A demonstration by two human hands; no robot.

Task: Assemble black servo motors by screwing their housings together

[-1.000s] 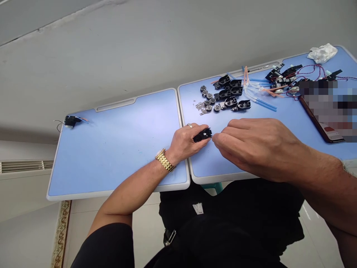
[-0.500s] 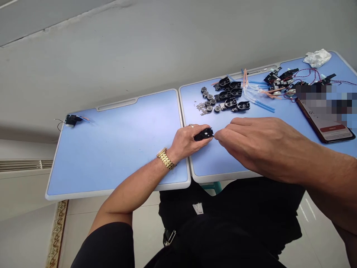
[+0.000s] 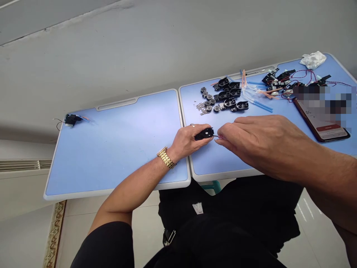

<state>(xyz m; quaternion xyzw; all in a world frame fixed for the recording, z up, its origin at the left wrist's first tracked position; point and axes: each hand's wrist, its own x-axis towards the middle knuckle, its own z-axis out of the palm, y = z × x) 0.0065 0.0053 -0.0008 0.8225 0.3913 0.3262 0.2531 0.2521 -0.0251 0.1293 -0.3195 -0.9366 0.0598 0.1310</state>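
Note:
My left hand [image 3: 186, 140], wearing a ring and near a gold watch [image 3: 166, 158], is closed around a black plastic housing [image 3: 205, 133] with a pale round spot on it. My right hand [image 3: 248, 139] is pinched round a screwdriver [image 3: 220, 137]; a thin dark shaft and a bit of reddish handle show at the fingertips. That shaft meets the right end of the housing, but its tip is too small to make out. Beyond the hands lie several black open housings [image 3: 230, 104], round metal parts [image 3: 208, 102] and a heap of small screws [image 3: 201, 108].
Blue and orange tubes [image 3: 255, 97] lie behind the right hand, next to motor assemblies with wires [image 3: 279, 80]. A phone [image 3: 320, 121] and crumpled tissue [image 3: 312, 59] are at the right. One black assembly [image 3: 71, 120] sits at the left table's far corner. A seam separates two blue tables [image 3: 117, 149].
My right hand has shifted slightly and its fingers have opened a little, showing the screwdriver's shaft and reddish handle. The left hand keeps the housing in nearly the same place.

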